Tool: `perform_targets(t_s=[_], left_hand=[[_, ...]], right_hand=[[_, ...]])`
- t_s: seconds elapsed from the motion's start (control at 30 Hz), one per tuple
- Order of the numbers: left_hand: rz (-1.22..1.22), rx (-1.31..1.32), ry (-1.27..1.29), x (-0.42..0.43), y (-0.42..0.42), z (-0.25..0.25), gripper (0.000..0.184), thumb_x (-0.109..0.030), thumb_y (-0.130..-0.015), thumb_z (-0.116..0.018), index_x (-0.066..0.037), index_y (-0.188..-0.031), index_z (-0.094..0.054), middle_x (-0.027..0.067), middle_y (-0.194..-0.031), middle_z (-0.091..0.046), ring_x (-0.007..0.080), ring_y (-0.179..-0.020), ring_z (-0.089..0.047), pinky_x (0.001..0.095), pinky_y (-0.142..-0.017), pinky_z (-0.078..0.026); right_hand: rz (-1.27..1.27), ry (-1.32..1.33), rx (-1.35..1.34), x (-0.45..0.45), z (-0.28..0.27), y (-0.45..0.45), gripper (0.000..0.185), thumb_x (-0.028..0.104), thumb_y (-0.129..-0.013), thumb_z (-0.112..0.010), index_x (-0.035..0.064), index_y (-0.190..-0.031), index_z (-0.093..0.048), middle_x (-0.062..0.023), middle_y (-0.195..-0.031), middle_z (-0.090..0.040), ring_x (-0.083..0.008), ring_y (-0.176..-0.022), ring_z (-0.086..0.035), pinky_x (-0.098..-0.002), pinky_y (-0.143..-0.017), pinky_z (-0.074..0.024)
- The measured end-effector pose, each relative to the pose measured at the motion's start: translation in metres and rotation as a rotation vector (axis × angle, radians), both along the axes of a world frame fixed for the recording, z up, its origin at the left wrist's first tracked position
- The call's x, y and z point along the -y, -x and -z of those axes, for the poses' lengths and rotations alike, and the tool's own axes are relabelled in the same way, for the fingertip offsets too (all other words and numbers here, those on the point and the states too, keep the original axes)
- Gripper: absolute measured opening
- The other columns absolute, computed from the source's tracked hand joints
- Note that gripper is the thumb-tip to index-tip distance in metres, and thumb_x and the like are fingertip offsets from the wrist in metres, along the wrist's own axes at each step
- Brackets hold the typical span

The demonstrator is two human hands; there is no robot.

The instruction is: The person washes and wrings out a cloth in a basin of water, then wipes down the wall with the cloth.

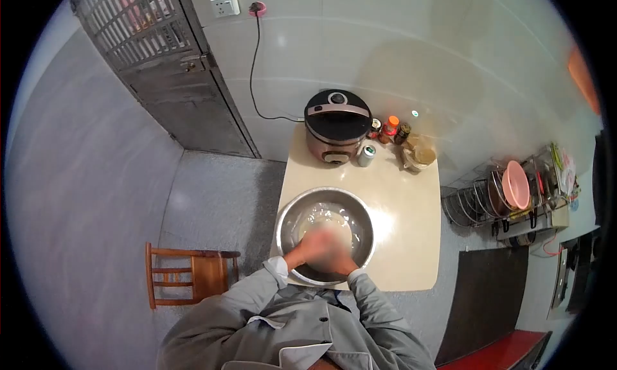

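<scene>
A wide metal basin [367, 236] stands at the near left part of the table. Inside it lies something pale and whitish, with bright glossy patches around it; I cannot make out its kind. My left hand [310, 248] reaches into the basin from the left, and my right hand [341, 263] comes in over the near right rim. Both are close together above the pale contents, the wrists bent inward. A blur covers the fingers, so what they hold or touch is hidden.
On the cream table [405, 241], a rice cooker [337, 129] stands behind the basin. Beside it are a can [367, 155], small jars [390, 127] and a tied plastic bag [419, 155]. A wooden chair [209, 275] is at left, a dish rack [488, 196] at right.
</scene>
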State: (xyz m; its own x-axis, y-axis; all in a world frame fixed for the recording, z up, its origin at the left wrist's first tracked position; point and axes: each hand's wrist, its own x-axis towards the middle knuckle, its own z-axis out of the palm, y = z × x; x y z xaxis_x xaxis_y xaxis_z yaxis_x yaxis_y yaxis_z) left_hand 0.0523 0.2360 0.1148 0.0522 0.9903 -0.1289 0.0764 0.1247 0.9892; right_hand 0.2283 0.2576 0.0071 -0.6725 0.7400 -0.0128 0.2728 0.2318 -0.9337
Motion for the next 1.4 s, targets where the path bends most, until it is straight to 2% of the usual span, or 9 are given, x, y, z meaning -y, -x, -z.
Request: perform_targets(t_s=[0.23,0.5,0.6,0.7,0.73,0.83,0.9,1.23,1.4], left_hand=[[-0.21,0.787,0.154,-0.006,0.002,-0.099,0.016,0.006,-0.081,-0.053,-0.004,-0.092,-0.057,0.0019,-0.09,-0.056,0.0111,-0.086,-0.055,0.0258,-0.078,-0.044],[-0.587,0.999,0.35,0.012,0.032,0.108,0.031,-0.009,-0.09,-0.058,-0.002,-0.12,-0.056,0.0135,-0.116,-0.06,0.0222,-0.112,-0.057,0.0335,-0.094,-0.047],[-0.111,0.021,-0.147,0.041,0.016,0.143,0.052,-0.034,-0.089,-0.066,-0.004,-0.129,-0.053,0.0155,-0.13,-0.056,0.03,-0.119,-0.054,0.0382,-0.102,-0.044],[-0.045,0.976,0.503,0.033,-0.01,0.043,0.108,0.007,-0.067,-0.083,-0.013,-0.153,-0.02,0.0106,-0.148,-0.036,0.0237,-0.127,-0.045,0.0437,-0.105,-0.042],[-0.183,1.235,0.684,0.031,-0.012,0.049,0.101,-0.003,-0.071,-0.083,-0.013,-0.152,-0.023,0.0101,-0.147,-0.038,0.0243,-0.127,-0.046,0.0432,-0.106,-0.041],[-0.486,1.073,0.64,0.036,-0.027,0.005,0.068,-0.042,-0.091,-0.066,-0.015,-0.147,-0.038,0.0085,-0.14,-0.049,0.0255,-0.125,-0.051,0.043,-0.107,-0.038],[-0.326,1.094,0.671,0.037,-0.018,0.057,0.061,-0.056,-0.096,-0.047,-0.019,-0.144,-0.044,0.0082,-0.138,-0.052,0.0245,-0.126,-0.05,0.0435,-0.108,-0.038],[-0.03,1.077,0.854,0.019,-0.004,0.038,0.074,-0.065,-0.084,-0.06,-0.011,-0.134,-0.053,0.0092,-0.133,-0.058,0.0254,-0.122,-0.055,0.0482,-0.104,-0.044],[0.149,1.007,0.876,0.01,-0.004,0.063,0.061,-0.034,-0.081,-0.078,-0.006,-0.13,-0.056,0.0071,-0.123,-0.065,0.0246,-0.108,-0.063,0.0465,-0.101,-0.047]], right_hand=[[0.109,-0.041,-0.09,-0.013,-0.049,0.006,0.058,0.008,-0.062,-0.075,0.0049,-0.119,-0.061,-0.0167,-0.122,-0.06,-0.0358,-0.116,-0.055,-0.0397,-0.101,-0.0416],[0.47,-0.034,0.108,-0.011,-0.019,0.0,0.057,0.006,-0.064,-0.075,0.0011,-0.119,-0.06,-0.0144,-0.112,-0.065,-0.0309,-0.106,-0.061,-0.0344,-0.095,-0.046],[0.397,-0.084,0.09,-0.004,-0.049,0.006,0.058,0.003,-0.064,-0.071,0.0006,-0.121,-0.059,-0.016,-0.113,-0.064,-0.031,-0.109,-0.061,-0.0355,-0.095,-0.046],[0.343,-0.176,0.077,0.002,-0.07,0.005,0.059,0.0,-0.064,-0.066,-0.0004,-0.122,-0.059,-0.014,-0.109,-0.066,-0.0271,-0.104,-0.063,-0.034,-0.091,-0.0474],[0.27,0.032,0.093,0.004,-0.087,0.002,0.054,0.0,-0.065,-0.065,-0.0016,-0.119,-0.06,-0.0133,-0.107,-0.066,-0.0239,-0.099,-0.063,-0.0319,-0.087,-0.0487],[0.173,0.301,0.12,0.002,-0.086,-0.012,0.048,-0.002,-0.068,-0.062,-0.0029,-0.116,-0.061,-0.0063,-0.096,-0.067,-0.0144,-0.085,-0.062,-0.0265,-0.076,-0.0495],[0.115,0.543,-0.086,0.004,-0.111,-0.019,0.043,-0.005,-0.072,-0.061,-0.002,-0.115,-0.062,-0.0046,-0.1,-0.067,-0.014,-0.088,-0.063,-0.0268,-0.078,-0.0498],[0.126,0.755,-0.229,-0.062,-0.093,-0.031,0.032,0.008,-0.086,-0.059,-0.0024,-0.116,-0.063,-0.0048,-0.105,-0.068,-0.0149,-0.095,-0.062,-0.0271,-0.083,-0.0491],[0.28,0.909,-0.145,-0.077,-0.06,-0.025,0.023,0.014,-0.089,-0.057,-0.001,-0.106,-0.063,-0.0062,-0.09,-0.068,-0.0163,-0.078,-0.064,-0.0289,-0.07,-0.0517]])
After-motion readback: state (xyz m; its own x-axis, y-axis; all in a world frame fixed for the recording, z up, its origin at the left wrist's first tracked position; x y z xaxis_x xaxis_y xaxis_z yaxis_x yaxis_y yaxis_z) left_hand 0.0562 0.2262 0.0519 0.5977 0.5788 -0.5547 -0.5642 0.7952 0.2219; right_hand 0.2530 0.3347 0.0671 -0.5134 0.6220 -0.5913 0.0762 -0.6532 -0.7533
